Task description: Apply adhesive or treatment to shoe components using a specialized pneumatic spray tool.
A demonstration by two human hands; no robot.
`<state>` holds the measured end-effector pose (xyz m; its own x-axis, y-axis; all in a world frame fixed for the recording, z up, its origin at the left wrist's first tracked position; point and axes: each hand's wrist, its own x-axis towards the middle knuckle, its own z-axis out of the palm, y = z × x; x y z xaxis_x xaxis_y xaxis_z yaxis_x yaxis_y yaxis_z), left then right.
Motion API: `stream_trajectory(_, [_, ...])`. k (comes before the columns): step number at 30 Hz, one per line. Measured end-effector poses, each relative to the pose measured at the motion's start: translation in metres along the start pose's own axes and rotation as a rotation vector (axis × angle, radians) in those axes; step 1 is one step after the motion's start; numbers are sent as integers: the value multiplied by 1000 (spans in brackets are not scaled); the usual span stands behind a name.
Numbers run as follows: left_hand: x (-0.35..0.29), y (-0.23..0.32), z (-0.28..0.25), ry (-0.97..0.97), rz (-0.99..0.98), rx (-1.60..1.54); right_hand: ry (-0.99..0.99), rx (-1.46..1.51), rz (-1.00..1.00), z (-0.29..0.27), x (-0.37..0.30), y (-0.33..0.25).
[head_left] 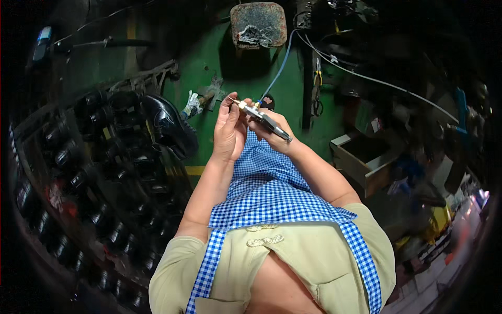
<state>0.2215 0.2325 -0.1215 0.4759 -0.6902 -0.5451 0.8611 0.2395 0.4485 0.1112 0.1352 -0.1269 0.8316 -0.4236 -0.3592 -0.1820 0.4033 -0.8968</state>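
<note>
One air gun [267,122] sits before my checked apron [277,204], my left hand [229,131] pinching its nozzle [241,105], my right hand [273,132] curling fingers round it, best held steady with the hose [283,68] unkinked.

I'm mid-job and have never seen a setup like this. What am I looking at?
There's no robot: these are a person's bare hands. This single picture comes from a fisheye camera on their head, looking down, so edges bend. The right hand holds what looks like a small spray gun, with a blue hose attached. The left hand is at its brass-coloured tip; whether it grips is unclear. Below is a green floor with a worn stool. A black lace-up shoe sits left, beside dim rows of dark shoes.
</note>
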Motion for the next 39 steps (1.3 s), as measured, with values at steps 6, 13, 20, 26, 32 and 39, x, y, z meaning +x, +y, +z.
stream_trajectory(6, [22, -17, -46, 168, -95, 192, 39, -833, -525, -32, 17, 36])
stream_trajectory(13, [30, -35, -40, 124, -9, -70, -127, -193, -192, -39, 29, 62])
stream_trajectory(20, [39, -51, -125, 425, -150, 240, -174, -1093, -570, -40, 47, 120])
stream_trajectory(26, [24, -52, -216, 492, -201, 181, -227, -888, -437, 0, 54, 205])
stream_trajectory(32, [55, -62, -250, 141, 19, 63, 21, -424, -542, 29, 76, 293])
stream_trajectory(39, [99, -71, -307, 193, 64, 204, 39, -765, -668, 9, 110, 333])
